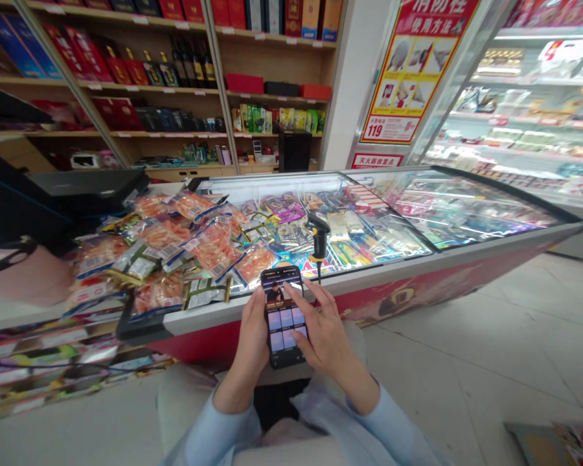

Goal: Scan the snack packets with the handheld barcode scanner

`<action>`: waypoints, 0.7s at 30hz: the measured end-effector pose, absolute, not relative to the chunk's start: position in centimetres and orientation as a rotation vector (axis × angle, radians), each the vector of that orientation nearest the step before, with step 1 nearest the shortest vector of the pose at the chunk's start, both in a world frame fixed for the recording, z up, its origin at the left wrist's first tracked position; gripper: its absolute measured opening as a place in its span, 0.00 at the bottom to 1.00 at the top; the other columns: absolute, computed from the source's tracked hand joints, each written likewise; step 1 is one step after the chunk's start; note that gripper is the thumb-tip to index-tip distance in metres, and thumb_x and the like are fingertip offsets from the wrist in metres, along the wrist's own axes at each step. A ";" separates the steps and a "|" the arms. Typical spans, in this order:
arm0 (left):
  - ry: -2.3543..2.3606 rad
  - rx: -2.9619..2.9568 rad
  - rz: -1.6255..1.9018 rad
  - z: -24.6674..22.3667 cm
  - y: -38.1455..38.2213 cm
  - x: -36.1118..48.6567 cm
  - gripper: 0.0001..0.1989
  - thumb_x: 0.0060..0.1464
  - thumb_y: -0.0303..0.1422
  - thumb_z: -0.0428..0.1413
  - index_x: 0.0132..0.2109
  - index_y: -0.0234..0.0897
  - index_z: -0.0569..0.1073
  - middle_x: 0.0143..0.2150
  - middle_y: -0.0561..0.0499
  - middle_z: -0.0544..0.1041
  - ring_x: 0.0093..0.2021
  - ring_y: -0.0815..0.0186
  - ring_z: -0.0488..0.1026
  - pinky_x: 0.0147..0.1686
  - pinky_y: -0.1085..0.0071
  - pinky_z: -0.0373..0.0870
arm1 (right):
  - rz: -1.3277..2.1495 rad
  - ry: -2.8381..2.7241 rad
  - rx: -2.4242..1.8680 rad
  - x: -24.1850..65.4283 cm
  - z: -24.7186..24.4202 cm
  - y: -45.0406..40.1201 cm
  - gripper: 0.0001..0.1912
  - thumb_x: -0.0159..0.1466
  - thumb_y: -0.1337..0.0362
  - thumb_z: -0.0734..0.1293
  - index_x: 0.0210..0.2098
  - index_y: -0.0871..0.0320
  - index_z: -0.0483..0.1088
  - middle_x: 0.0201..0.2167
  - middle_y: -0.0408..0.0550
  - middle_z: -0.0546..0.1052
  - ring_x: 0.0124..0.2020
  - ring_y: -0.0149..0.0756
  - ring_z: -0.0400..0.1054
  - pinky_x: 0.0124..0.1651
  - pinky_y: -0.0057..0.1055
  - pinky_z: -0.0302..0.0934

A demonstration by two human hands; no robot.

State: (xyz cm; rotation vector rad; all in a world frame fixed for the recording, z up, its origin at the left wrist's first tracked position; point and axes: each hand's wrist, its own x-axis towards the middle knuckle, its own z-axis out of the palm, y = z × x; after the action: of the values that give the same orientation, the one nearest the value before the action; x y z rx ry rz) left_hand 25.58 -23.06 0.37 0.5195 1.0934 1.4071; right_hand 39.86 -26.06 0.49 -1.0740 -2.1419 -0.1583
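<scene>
A black smartphone (284, 320) is held upright over my lap, its lit screen showing a picture at the top and a grid of tiles below. My left hand (253, 330) grips the phone along its left edge. Over the right side of the screen is my right hand (324, 330), fingers apart, with a fingertip at the picture; whether it touches the glass I cannot tell. Just beyond the phone, a black barcode scanner (319, 239) stands at the freezer's near rim. Plastic packets of orange-pink food (214, 249) lie heaped to the left.
A chest freezer (495, 243) with a glass top and packaged goods inside stretches across the front. Shelves with bottles (192, 65) and boxes stand behind it. On the left are a pink container (26, 278) and dark equipment (87, 184). Tiled floor (447, 349) lies at right.
</scene>
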 end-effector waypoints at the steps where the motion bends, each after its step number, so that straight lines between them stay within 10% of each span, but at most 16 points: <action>1: 1.098 0.518 1.410 0.3 -23.0 25.6 0.25 0.45 0.49 0.62 0.44 0.35 0.75 0.46 0.45 0.79 0.46 0.59 0.75 0.47 0.65 0.70 | -0.163 -2.163 -1.068 39.7 0.5 -26.0 0.33 0.71 0.54 0.50 0.71 0.61 0.39 0.64 0.55 0.64 0.69 0.47 0.46 0.67 0.51 0.48; 21: 1.027 0.513 1.372 0.7 -23.3 25.5 0.26 0.41 0.51 0.63 0.40 0.35 0.74 0.37 0.47 0.81 0.35 0.59 0.78 0.36 0.65 0.74 | -0.127 -2.003 -1.125 40.5 -0.1 -26.9 0.32 0.71 0.53 0.50 0.70 0.56 0.43 0.62 0.59 0.62 0.64 0.50 0.53 0.63 0.51 0.53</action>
State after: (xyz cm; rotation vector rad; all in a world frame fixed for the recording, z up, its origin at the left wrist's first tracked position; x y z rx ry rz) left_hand 25.46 -23.26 0.66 0.5130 1.0265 1.3717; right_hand 40.49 -26.89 -0.11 -1.1255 -2.0026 -0.1272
